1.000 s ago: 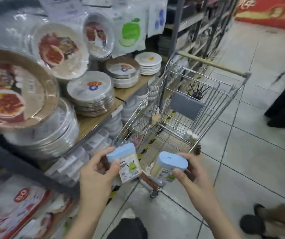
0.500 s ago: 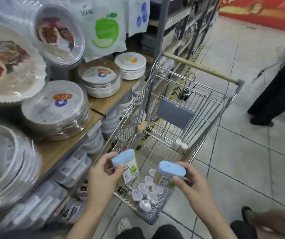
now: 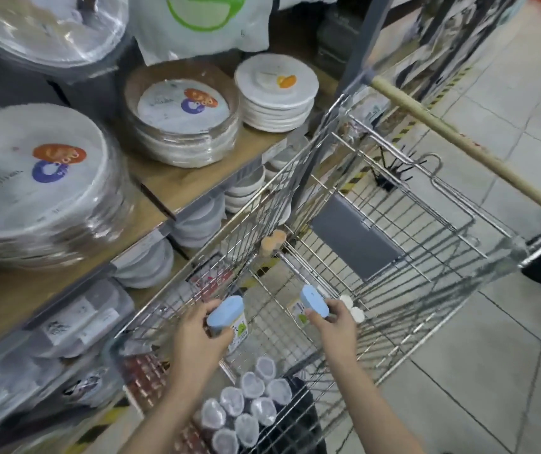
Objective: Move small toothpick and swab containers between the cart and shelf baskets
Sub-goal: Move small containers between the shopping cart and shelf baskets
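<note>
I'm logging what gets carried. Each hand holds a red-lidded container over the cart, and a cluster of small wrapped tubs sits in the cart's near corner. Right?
Not quite: the lids are light blue, not red. The head view shows the left hand gripping one blue-lidded container and the right hand another over the cart, with the wrapped tubs clustered in its near corner.

No legible text; plate labels blurred.

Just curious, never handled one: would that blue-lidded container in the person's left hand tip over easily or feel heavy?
Probably light: the left hand holds the blue-lidded container with fingers alone. It looks stiff, keeping its shape in that grip. Being taller than wide, it may tip if set upright on the cart's wire floor.
</note>
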Demonstrator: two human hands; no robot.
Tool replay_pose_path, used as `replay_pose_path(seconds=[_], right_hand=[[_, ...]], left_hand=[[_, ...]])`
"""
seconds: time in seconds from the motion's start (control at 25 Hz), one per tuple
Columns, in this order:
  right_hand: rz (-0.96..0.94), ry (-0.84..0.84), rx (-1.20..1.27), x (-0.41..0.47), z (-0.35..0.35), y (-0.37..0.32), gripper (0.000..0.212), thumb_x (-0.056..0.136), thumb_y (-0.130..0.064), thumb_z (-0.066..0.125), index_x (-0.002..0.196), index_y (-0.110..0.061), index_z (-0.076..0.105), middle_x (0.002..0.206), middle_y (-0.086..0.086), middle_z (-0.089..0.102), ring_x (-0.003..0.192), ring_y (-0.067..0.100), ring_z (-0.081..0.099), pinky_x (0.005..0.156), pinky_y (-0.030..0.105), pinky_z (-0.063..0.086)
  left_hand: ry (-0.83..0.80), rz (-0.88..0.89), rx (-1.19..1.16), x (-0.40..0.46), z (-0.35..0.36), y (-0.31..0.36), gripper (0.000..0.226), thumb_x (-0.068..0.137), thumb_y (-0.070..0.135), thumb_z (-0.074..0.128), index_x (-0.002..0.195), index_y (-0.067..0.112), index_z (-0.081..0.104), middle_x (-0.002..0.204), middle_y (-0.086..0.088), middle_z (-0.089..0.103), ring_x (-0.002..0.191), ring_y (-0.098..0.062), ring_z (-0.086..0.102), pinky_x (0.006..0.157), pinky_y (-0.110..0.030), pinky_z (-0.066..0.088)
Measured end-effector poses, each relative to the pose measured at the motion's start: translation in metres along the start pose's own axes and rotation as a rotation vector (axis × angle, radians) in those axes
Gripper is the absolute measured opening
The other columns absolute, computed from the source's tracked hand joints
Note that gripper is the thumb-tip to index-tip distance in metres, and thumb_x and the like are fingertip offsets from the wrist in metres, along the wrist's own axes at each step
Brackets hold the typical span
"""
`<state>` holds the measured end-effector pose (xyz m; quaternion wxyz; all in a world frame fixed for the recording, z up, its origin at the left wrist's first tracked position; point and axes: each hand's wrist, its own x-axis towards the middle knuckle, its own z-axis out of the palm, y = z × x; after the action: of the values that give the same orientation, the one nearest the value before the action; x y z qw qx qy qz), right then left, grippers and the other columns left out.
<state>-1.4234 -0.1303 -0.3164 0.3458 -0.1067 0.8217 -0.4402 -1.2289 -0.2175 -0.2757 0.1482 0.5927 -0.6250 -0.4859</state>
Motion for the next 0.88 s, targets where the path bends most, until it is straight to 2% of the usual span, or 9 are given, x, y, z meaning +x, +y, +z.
replay_pose_path(seconds=[0.12, 0.2, 0.28, 0.32, 0.4, 0.56, 0.64, 0.76, 0.88], right_hand=[[0.078, -0.026, -0.087, 0.079, 0.019, 0.018, 0.024, 0.085, -0.009, 0.067, 0.105, -0.013, 0.055, 0.096, -0.002, 0.063, 0.079, 0.011, 0.06, 0.057, 0.013, 0.044], [0.088, -0.041, -0.169, 0.119, 0.029, 0.03, 0.025, 0.086, -0.01, 0.066, 0.107, -0.013, 0.054, 0.087, -0.008, 0.057, 0.073, 0.008, 0.056, 0.057, 0.014, 0.045], [0.108, -0.04, -0.23, 0.16, 0.038, 0.051, 0.023, 0.086, -0.013, 0.067, 0.105, -0.014, 0.054, 0.084, -0.009, 0.054, 0.076, 0.012, 0.057, 0.063, 0.018, 0.046], [0.117, -0.037, -0.238, 0.177, 0.042, 0.059, 0.022, 0.086, -0.012, 0.068, 0.101, -0.015, 0.052, 0.084, -0.007, 0.054, 0.08, 0.016, 0.058, 0.067, 0.022, 0.046], [0.106, -0.042, -0.274, 0.208, 0.049, 0.076, 0.022, 0.085, -0.012, 0.069, 0.098, -0.014, 0.051, 0.087, -0.002, 0.055, 0.085, 0.021, 0.057, 0.073, 0.028, 0.044], [0.086, 0.013, -0.289, 0.261, 0.071, 0.105, 0.022, 0.081, -0.01, 0.073, 0.098, -0.006, 0.059, 0.091, 0.005, 0.059, 0.085, 0.025, 0.058, 0.07, 0.027, 0.044], [0.082, 0.078, -0.315, 0.279, 0.079, 0.12, 0.02, 0.08, -0.01, 0.074, 0.094, -0.006, 0.06, 0.088, 0.007, 0.06, 0.081, 0.025, 0.058, 0.063, 0.024, 0.042], [0.08, 0.129, -0.327, 0.295, 0.077, 0.135, 0.022, 0.078, -0.008, 0.074, 0.096, -0.007, 0.061, 0.089, 0.007, 0.058, 0.082, 0.022, 0.055, 0.071, 0.03, 0.043], [0.068, 0.135, -0.356, 0.298, 0.072, 0.134, 0.024, 0.08, -0.011, 0.073, 0.102, -0.005, 0.063, 0.088, 0.004, 0.058, 0.082, 0.021, 0.055, 0.072, 0.026, 0.039]], left_hand=[[0.05, -0.049, 0.002, 0.029, 0.042, -0.002, 0.039, 0.077, -0.001, 0.072, 0.112, 0.012, 0.063, 0.096, 0.006, 0.056, 0.076, -0.003, 0.055, 0.056, -0.009, 0.046], [0.073, -0.059, -0.016, 0.045, 0.062, -0.008, 0.037, 0.078, -0.001, 0.071, 0.111, 0.014, 0.064, 0.097, 0.003, 0.059, 0.067, 0.005, 0.055, 0.053, -0.004, 0.042], [0.079, -0.107, -0.019, 0.063, 0.087, -0.021, 0.038, 0.079, 0.003, 0.072, 0.113, 0.019, 0.063, 0.098, -0.002, 0.064, 0.056, 0.003, 0.055, 0.043, -0.009, 0.039], [0.084, -0.122, -0.003, 0.072, 0.096, -0.029, 0.04, 0.079, 0.005, 0.072, 0.114, 0.02, 0.062, 0.098, -0.003, 0.065, 0.058, -0.001, 0.055, 0.042, -0.01, 0.038], [0.086, -0.147, 0.014, 0.086, 0.113, -0.044, 0.042, 0.078, 0.006, 0.074, 0.116, 0.02, 0.062, 0.105, -0.004, 0.064, 0.075, -0.007, 0.058, 0.048, -0.008, 0.039], [0.08, -0.207, 0.013, 0.104, 0.141, -0.072, 0.045, 0.076, 0.006, 0.076, 0.115, 0.023, 0.062, 0.11, -0.003, 0.064, 0.091, -0.019, 0.064, 0.059, -0.01, 0.043], [0.073, -0.223, -0.007, 0.109, 0.15, -0.081, 0.045, 0.076, 0.005, 0.076, 0.114, 0.025, 0.062, 0.11, 0.0, 0.063, 0.093, -0.017, 0.064, 0.062, -0.012, 0.044], [0.066, -0.244, -0.026, 0.114, 0.16, -0.084, 0.045, 0.077, 0.003, 0.074, 0.117, 0.019, 0.062, 0.11, -0.001, 0.061, 0.091, -0.013, 0.063, 0.07, -0.02, 0.049], [0.038, -0.248, -0.018, 0.116, 0.166, -0.076, 0.043, 0.078, 0.001, 0.072, 0.117, 0.016, 0.061, 0.109, 0.0, 0.057, 0.087, -0.012, 0.061, 0.07, -0.023, 0.05]])
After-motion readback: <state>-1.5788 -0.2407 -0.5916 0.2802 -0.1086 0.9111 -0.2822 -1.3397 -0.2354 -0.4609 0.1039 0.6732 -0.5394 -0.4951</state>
